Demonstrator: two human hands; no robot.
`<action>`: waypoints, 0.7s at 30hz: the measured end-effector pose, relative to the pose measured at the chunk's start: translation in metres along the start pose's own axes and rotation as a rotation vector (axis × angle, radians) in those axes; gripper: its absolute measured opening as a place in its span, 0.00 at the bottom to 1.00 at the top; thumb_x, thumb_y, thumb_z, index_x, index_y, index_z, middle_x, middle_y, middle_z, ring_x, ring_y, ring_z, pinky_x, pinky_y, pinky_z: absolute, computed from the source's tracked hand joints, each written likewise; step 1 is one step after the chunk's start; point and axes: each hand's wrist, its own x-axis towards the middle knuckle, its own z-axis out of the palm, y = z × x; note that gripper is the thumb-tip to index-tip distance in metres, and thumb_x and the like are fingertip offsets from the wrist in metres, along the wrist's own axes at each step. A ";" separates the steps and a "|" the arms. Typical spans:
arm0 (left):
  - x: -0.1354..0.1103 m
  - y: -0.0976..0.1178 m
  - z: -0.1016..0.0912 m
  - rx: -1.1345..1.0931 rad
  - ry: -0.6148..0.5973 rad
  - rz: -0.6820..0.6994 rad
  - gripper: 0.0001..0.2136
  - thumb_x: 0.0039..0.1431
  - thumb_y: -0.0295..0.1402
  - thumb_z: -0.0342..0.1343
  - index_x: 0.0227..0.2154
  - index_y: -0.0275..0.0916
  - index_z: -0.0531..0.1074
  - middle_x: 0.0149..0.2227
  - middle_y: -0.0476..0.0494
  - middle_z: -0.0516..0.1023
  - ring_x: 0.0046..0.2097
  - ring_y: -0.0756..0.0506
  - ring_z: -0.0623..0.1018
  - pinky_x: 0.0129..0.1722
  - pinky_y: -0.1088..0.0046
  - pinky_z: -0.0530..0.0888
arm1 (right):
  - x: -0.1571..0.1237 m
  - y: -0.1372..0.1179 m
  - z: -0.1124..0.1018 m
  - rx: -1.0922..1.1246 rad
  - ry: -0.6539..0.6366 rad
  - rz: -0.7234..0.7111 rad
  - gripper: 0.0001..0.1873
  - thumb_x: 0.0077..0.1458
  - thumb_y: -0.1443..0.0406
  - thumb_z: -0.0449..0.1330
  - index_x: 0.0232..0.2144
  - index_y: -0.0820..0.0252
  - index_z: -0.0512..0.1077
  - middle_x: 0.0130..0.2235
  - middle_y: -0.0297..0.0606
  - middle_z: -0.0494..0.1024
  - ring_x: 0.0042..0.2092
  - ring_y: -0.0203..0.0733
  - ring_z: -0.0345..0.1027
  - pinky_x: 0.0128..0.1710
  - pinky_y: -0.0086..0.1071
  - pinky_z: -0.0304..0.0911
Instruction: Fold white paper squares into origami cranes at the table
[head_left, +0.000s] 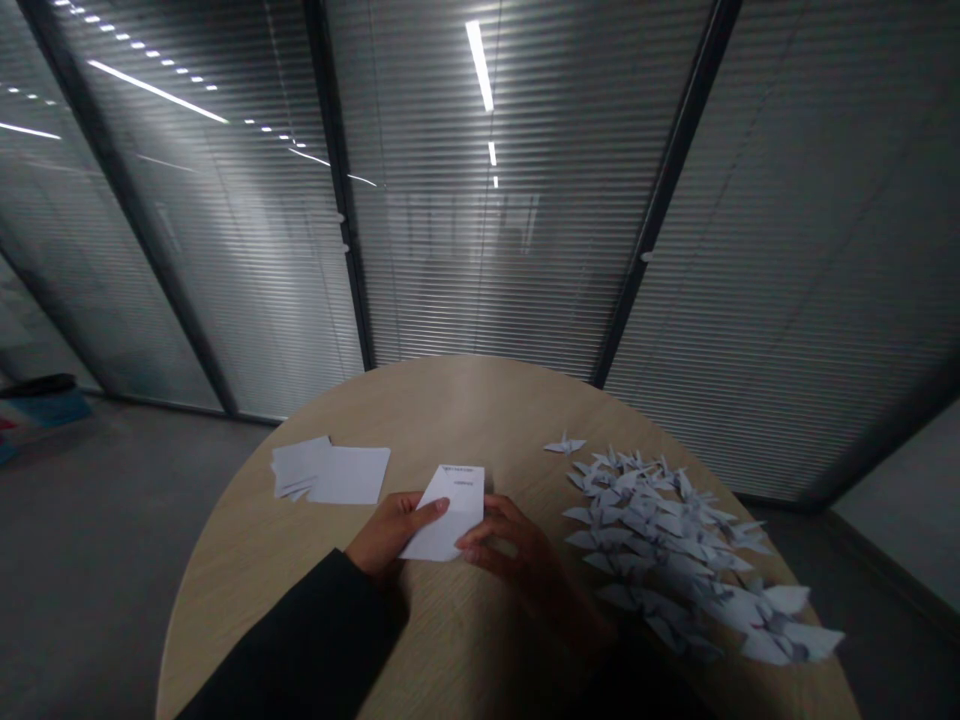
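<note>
A white sheet of paper (450,512), folded into a narrow rectangle, lies on the round wooden table (465,410) in front of me. My left hand (390,535) pinches its left edge, thumb on top. The right edge is pinched by my right hand (510,545), fingers curled over the paper. A black sleeve covers my left arm.
A small stack of white paper squares (330,470) lies to the left. Several folded white paper cranes (667,540) are heaped at the right, reaching the table's edge. Glass walls with blinds stand behind the table.
</note>
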 end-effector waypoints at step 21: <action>-0.004 -0.007 0.007 -0.037 -0.375 0.039 0.21 0.42 0.43 0.72 0.34 0.30 0.80 0.30 0.38 0.82 0.31 0.46 0.78 0.33 0.69 0.73 | 0.003 -0.010 0.002 0.030 0.168 0.387 0.11 0.45 0.56 0.62 0.22 0.56 0.69 0.22 0.31 0.77 0.27 0.40 0.71 0.27 0.29 0.61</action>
